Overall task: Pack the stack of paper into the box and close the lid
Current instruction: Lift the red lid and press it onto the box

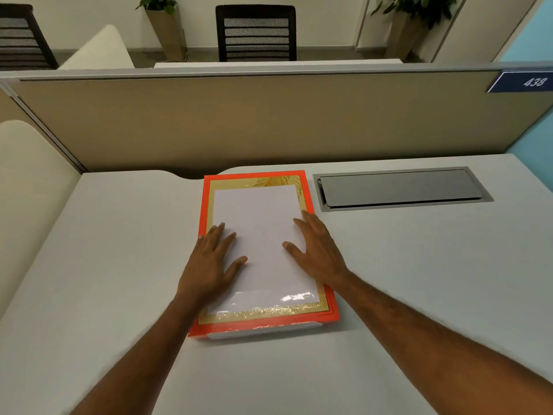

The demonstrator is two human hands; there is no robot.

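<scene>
A flat box with an orange rim [207,205] and a gold border lies in the middle of the grey desk. A white rectangle [260,217] fills its top, with a glossy sheen along the near edge. I cannot tell whether this is bare paper or paper behind a clear lid panel. A strip of white base [263,332] shows under the orange front edge. My left hand [209,265] rests flat on the left part of the top, fingers spread. On the right part my right hand [317,250] lies flat too. Neither holds anything.
A grey metal cable hatch [401,188] is set into the desk [119,265] right of the box. A beige partition [269,121] stands close behind, with a blue plate reading 438 [532,82]. Beyond it are a black mesh chair [256,32] and potted plants.
</scene>
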